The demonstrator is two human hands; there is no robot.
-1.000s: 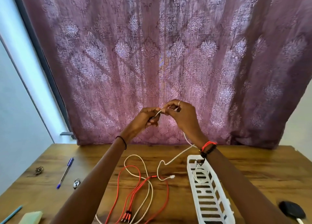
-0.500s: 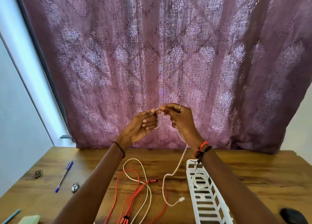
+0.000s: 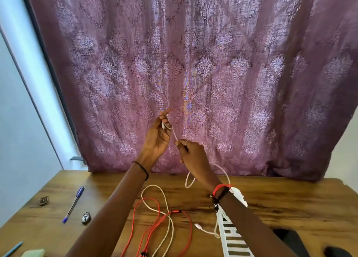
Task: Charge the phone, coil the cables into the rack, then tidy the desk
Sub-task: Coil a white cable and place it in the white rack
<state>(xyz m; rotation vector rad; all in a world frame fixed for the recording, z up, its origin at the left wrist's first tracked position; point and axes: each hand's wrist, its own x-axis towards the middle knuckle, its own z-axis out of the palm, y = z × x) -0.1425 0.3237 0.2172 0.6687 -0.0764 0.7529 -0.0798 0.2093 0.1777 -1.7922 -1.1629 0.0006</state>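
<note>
My left hand [image 3: 157, 135] is raised in front of the curtain and pinches one end of a white cable [image 3: 174, 133]. My right hand [image 3: 190, 150] is just below and to the right, gripping the same white cable further along. The cable loops down behind my right wrist, and its far plug [image 3: 198, 226] lies on the desk beside the white slotted rack [image 3: 231, 237]. A red multi-head cable [image 3: 155, 220] and a second white cable [image 3: 163, 198] lie tangled on the wooden desk [image 3: 290, 208] between my forearms.
A blue pen [image 3: 74, 203], a small padlock [image 3: 86, 217] and a small metal trinket [image 3: 44, 200] lie at the left. A second pen [image 3: 13, 248] and a pale green block [image 3: 33, 253] sit at the bottom left. A dark object [image 3: 339, 252] is at the bottom right.
My hands, close together before, have separated: the left rose with the cable end, the right dropped along the cable. The cable's free plug slid right toward the rack.
</note>
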